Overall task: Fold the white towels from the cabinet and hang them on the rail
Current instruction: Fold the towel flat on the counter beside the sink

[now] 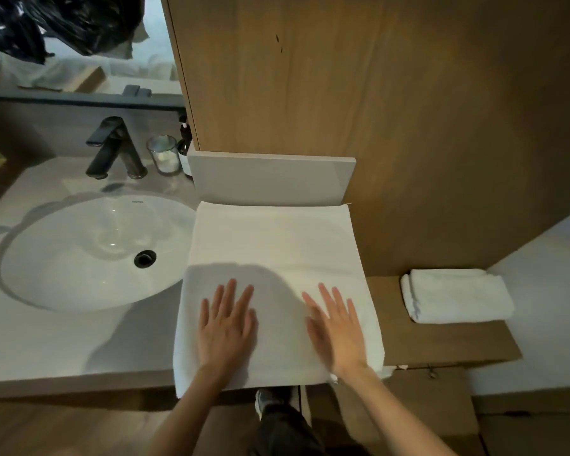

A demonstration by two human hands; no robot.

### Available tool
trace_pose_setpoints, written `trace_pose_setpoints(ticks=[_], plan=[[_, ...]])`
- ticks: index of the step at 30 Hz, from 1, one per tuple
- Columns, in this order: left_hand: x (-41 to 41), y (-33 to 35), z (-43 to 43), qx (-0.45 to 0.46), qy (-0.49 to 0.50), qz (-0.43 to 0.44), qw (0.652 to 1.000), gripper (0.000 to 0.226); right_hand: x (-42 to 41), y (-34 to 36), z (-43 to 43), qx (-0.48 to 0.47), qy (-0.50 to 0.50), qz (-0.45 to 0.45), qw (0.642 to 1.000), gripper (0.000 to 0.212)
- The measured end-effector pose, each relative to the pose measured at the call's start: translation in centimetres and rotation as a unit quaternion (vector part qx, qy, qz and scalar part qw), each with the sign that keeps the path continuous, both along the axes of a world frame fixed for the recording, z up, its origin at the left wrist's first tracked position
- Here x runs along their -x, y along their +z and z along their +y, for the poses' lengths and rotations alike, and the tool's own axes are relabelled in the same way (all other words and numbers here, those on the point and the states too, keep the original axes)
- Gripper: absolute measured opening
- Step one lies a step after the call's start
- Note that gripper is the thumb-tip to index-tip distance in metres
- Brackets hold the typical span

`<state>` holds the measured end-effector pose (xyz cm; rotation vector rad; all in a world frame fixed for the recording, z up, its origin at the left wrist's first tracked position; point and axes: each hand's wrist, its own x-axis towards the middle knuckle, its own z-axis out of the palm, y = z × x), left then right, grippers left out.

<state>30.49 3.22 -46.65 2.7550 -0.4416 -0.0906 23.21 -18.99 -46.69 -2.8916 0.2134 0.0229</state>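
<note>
A white towel lies spread flat on the counter to the right of the sink, its near edge hanging slightly over the counter front. My left hand rests flat on the towel's near left part, fingers spread. My right hand lies flat on its near right part, fingers apart and slightly blurred. A second white towel, folded into a small thick bundle, sits on a wooden shelf to the right. No rail is in view.
An oval white sink fills the counter's left, with a black faucet, a glass cup and a dark pump bottle behind it. A wooden cabinet wall rises behind the towel. My foot shows below the counter edge.
</note>
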Motion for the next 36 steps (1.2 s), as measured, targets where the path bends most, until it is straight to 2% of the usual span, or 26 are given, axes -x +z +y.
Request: trace_pose_setpoints(ticks=[2,4,6,8,10,12,14,18,20,28,31,33,36], plan=[[-0.1,0.2,1.6,0.007,0.0,-0.006,1.0,0.057,1.6,0.4,-2.1,0.003,-0.038,0.023,0.999,0.049],[0.0,0.3,3.2,0.009,-0.012,-0.01,1.0,0.057,3.0,1.1,-3.5,-0.089,-0.115,0.038,0.989,0.048],[0.1,0.2,4.3,0.001,-0.023,-0.009,1.0,0.059,3.9,1.9,-4.4,-0.18,-0.151,0.062,0.97,0.048],[0.0,0.1,4.7,-0.011,-0.034,-0.007,0.999,0.062,4.0,2.4,-4.8,-0.21,-0.154,0.083,0.962,0.048],[-0.3,0.0,4.8,-0.018,-0.039,-0.012,0.999,0.062,3.8,2.4,-4.7,-0.162,-0.16,0.103,0.968,0.05],[-0.3,-0.1,4.8,-0.029,-0.037,-0.021,0.999,0.061,3.7,2.2,-3.7,-0.048,-0.157,0.074,0.984,0.052],[0.4,-0.3,4.7,-0.037,-0.042,-0.032,0.998,0.061,3.7,2.9,-1.6,-0.011,-0.107,0.052,0.993,0.054],[2.9,-0.7,4.8,-0.025,-0.042,-0.04,0.998,0.056,4.2,2.5,3.4,0.002,0.028,0.092,0.995,0.063],[3.6,-0.7,5.3,-0.028,-0.048,-0.044,0.998,0.054,4.4,2.1,4.0,-0.004,0.015,0.091,0.996,0.066],[5.1,0.3,6.9,-0.018,-0.075,-0.126,0.989,0.053,4.4,3.7,2.9,-0.054,-0.006,0.09,0.994,0.04],[6.7,0.6,6.1,-0.01,-0.083,-0.164,0.983,0.036,4.3,4.2,3.0,-0.054,-0.049,0.081,0.994,0.035],[7.8,1.0,5.5,-0.011,-0.108,-0.154,0.982,0.025,3.8,4.2,2.8,-0.052,-0.077,0.076,0.993,0.039],[9.6,0.4,4.7,-0.077,-0.203,-0.136,0.967,0.016,2.4,4.2,2.3,-0.095,-0.119,0.107,0.983,0.047]])
